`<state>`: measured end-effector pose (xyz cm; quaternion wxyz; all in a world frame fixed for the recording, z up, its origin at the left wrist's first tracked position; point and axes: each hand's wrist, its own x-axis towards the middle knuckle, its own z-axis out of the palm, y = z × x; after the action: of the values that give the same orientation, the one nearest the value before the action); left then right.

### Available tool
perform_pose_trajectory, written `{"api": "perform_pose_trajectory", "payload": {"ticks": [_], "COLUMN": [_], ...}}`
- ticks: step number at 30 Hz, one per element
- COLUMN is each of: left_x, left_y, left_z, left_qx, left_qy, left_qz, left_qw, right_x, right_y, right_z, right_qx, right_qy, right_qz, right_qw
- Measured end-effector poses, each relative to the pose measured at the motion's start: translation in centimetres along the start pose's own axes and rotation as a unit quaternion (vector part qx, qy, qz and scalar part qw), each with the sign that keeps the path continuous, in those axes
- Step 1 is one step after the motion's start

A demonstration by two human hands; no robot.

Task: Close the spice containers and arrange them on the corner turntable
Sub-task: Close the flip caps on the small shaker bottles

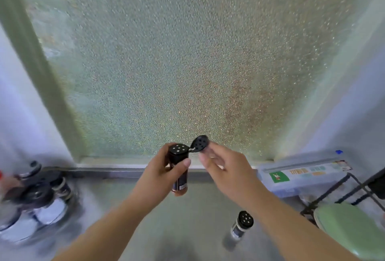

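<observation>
Mid-air: left hand (166, 169) clasps spice jar (179, 172); right fingertips (205, 153) at flip lid (200, 143).

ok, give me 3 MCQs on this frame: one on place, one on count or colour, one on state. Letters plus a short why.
1. Where is the second open shaker?
A. on the counter under the right forearm
B. on the turntable
C. in the right hand

2. How many holes show in the top of the held spice jar?
A. two
B. five
C. nine

3. The held jar's flip lid is:
A. snapped shut
B. hinged open
C. detached on the counter

Answers: 1 A, it stands alone on the counter. 2 B, five pale holes. 3 B, the lid stands up beside the right hand; the left hand grips the jar.
</observation>
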<state>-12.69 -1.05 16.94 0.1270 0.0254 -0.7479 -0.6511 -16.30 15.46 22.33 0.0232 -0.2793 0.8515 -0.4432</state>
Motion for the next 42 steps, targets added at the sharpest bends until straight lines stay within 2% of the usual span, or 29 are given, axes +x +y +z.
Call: {"api": "perform_pose_trajectory", "payload": {"ticks": [4,8,11,14,17,20,22,24,31,37,40,42], "left_x": [-0.2,-1.3,-2.0,-2.9,-3.7,-4.5,-5.0,-5.3,-7.6,-9.3,-9.6,-9.9], "left_y": [3.5,5.5,6.4,7.1,7.4,7.1,6.5,5.7,2.2,0.2,-0.8,-1.9], "left_z": [-4.4,-7.1,-8.8,-9.4,-9.8,-10.4,-10.8,-10.9,-11.0,-13.8,-16.4,-18.9], "left_qx": [0.017,0.057,0.03,0.009,-0.017,-0.07,-0.09,-0.052,0.016,0.048,0.07,0.108], "left_qy": [-0.001,-0.038,0.003,0.007,-0.007,-0.063,-0.106,-0.114,-0.015,0.01,0.029,0.072], "left_qz": [0.046,0.055,0.063,0.079,0.078,0.038,0.01,0.012,-0.016,-0.069,-0.114,-0.148], "left_qw": [0.999,0.996,0.998,0.997,0.997,0.995,0.99,0.992,1.0,0.996,0.991,0.98], "right_x": [1.1,2.2,2.5,2.5,2.7,3.0,3.1,2.9,2.7,2.6,4.1,5.9], "right_y": [-4.9,-9.2,-11.7,-13.6,-15.4,-16.5,-16.7,-16.6,-15.6,-14.3,-14.0,-13.5], "right_z": [2.0,3.2,3.7,3.7,3.0,2.2,2.2,2.8,6.8,12.2,16.3,19.1], "right_qx": [-0.009,-0.114,-0.135,-0.176,-0.241,-0.285,-0.314,-0.337,-0.351,-0.26,-0.244,-0.259], "right_qy": [0.0,-0.059,-0.081,-0.102,-0.157,-0.218,-0.223,-0.213,-0.239,-0.227,-0.243,-0.246], "right_qz": [-0.081,-0.187,-0.208,-0.237,-0.218,-0.179,-0.169,-0.175,-0.169,-0.163,-0.15,-0.143], "right_qw": [0.997,0.974,0.965,0.95,0.932,0.916,0.907,0.9,0.889,0.924,0.927,0.923]}}
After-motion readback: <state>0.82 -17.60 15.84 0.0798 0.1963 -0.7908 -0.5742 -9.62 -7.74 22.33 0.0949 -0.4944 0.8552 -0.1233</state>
